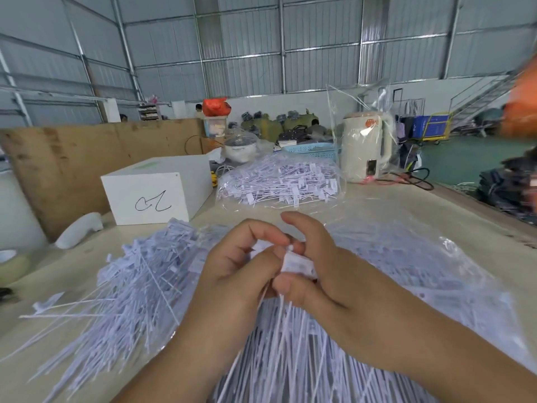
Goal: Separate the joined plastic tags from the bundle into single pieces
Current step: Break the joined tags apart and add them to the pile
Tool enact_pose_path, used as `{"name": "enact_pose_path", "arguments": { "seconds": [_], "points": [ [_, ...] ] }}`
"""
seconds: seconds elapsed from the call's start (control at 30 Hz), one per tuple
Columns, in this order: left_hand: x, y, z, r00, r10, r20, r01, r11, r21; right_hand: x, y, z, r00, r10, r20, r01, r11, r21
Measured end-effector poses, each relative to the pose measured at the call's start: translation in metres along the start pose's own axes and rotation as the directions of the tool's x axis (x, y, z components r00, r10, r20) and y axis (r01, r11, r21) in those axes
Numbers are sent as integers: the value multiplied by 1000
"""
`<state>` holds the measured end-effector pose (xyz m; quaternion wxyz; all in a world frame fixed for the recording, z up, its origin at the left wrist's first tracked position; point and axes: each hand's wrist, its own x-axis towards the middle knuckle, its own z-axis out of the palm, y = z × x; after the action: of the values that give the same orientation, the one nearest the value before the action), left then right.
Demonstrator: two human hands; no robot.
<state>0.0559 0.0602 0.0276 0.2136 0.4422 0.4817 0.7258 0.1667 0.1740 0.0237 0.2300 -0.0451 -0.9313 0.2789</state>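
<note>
Nearest the camera, a clear plastic bag full of white tags lay spread across the near edge of the table, the thin tails pointing toward the person. Over it, both hands met at the middle. The left hand had its fingers curled and pinched one side of a small bundle of joined tags, thumb pressed against the forefinger. The right hand gripped the other side of the same bundle, thumb below and fingers curled over the top; the tags' tails hung down between the two wrists.

Toward the left edge of the table, a loose heap of tags fanned out, touching the bag's left side. Behind that heap stood a white box with a black scribble on its front, and a brown board leaned upright along the far left edge. Past the hands, near the table's middle, sat a second clear bag of tags. Behind it was a blue basket, and at the far right edge stood a cream kettle under loose clear wrap.
</note>
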Motion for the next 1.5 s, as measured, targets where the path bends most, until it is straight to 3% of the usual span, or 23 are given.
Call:
{"name": "enact_pose_path", "arguments": {
  "seconds": [0.13, 0.23, 0.37, 0.63, 0.77, 0.97, 1.27, 1.5],
  "points": [
    [1, -2, -2, 998, 53, 30, -56, 995, 88, 0, -3, 3, 1000, 6, 12, -5, 998, -69],
    [3, -5, 0, 997, 79, 6, -79, 982, 169, 0, 2, 1, 1000, 9, 30, -8, 1000, -27],
    [8, 1, -5, 993, 52, -103, -53, 999, -3, 3, 9, -13, 999, -20, 34, 20, 1000, 18],
    [10, 0, -13, 998, 24, -51, -23, 999, 26, 4, 11, -15, 993, -65, -97, 77, 990, 120],
    [12, -1, -13, 990, 87, -109, -78, 994, 81, 5, 10, -12, 983, -12, -186, 38, 990, 136],
    [8, 6, -3, 968, 140, -207, -143, 990, 0, 7, -2, 3, 923, -11, -385, 48, 995, 84],
    [1, 14, 14, 935, 162, -317, -216, 966, -142, 5, -21, 24, 772, -52, -633, 149, 984, 101],
    [1, 11, 15, 934, 128, -333, -212, 950, -230, 8, -25, 27, 745, -27, -667, 136, 984, 111]
  ]
}}
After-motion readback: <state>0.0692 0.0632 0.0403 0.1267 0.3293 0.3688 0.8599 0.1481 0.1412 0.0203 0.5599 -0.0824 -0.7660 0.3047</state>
